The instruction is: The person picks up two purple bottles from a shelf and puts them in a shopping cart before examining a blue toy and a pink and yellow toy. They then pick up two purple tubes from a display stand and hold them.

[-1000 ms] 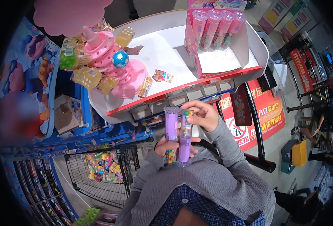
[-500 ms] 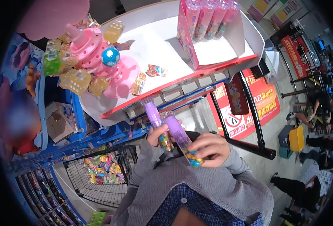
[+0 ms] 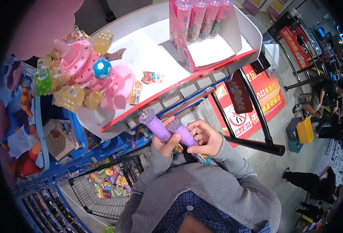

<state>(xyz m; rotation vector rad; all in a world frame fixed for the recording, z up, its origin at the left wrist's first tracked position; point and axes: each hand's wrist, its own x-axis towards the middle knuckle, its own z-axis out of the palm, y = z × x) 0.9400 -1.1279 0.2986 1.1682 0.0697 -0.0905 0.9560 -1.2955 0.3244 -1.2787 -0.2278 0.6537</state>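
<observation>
Since half a second ago the right hand has come up from the lower end of its tube to the middle, and the two hands have drawn closer together in front of the chest. The right hand wraps its fingers around the right tube, a clear purple tube whose long axis runs on a slant. Its cap points up and to the left, toward the shelf edge, and its lower end, filled with coloured sweets, sticks out below the hand. The left hand is closed around the left tube, which lies on the same slant with its cap also up and to the left. The two tubes run nearly parallel, just beside each other; I cannot tell whether they touch.

Above the hands is a white tabletop with a red edge. On it stands a pink box holding upright pink tubes. To the left is a pink tiered stand with a blue ball and yellow dice on it. Below and to the left is a wire cart holding bright packets, and to the right hangs a red sign.
</observation>
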